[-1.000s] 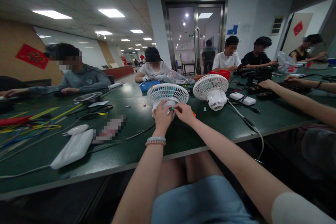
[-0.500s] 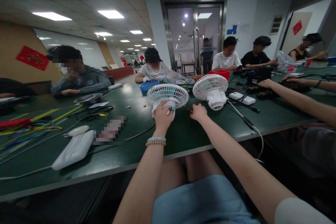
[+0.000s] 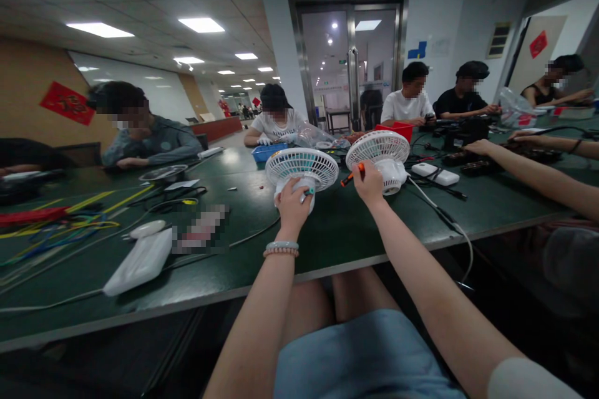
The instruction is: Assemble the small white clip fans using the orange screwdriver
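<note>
The left hand (image 3: 292, 204) is gripping a small white fan (image 3: 302, 167) standing on the green table (image 3: 327, 237), with the fingers curled around its rear housing. The right hand (image 3: 369, 184) is holding an orange-handled screwdriver (image 3: 350, 176) in closed fingers, raised just beside a second white fan (image 3: 380, 148). The red wall hanging (image 3: 67, 103) is showing writing too small to read.

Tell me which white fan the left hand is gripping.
The left fan: the left hand wraps its rear housing. The other fan sits behind the right hand, which holds an orange screwdriver.
</note>
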### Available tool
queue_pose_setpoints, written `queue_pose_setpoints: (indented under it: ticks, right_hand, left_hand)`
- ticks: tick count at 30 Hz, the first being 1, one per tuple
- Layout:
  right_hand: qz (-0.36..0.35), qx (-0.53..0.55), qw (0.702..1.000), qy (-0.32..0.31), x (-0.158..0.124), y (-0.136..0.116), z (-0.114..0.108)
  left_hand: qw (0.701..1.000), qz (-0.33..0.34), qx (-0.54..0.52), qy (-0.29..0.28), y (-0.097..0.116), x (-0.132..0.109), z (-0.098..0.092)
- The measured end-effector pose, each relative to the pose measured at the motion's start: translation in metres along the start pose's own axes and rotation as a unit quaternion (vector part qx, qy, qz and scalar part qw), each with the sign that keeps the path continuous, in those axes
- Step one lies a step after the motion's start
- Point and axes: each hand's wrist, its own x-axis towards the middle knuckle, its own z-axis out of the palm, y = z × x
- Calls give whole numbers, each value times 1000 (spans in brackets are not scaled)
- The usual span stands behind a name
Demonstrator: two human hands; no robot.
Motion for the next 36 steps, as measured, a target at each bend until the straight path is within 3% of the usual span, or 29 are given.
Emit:
queue_pose_setpoints:
  ticks: [3, 5, 11, 36]
  right_hand:
    - [59, 60, 994, 74, 1, 0, 0]
    - [86, 90, 988, 89, 0, -2, 1]
    - [70, 127, 987, 61, -3, -7, 4]
    - [83, 125, 986, 67, -3, -8, 4]
  left_hand:
    - [1000, -2, 2, -2, 0, 0, 0]
    - [1000, -2, 3, 1, 0, 0, 0]
    - [1000, 1, 7, 0, 1, 0, -1]
    - [1000, 1, 10, -3, 1, 0, -1]
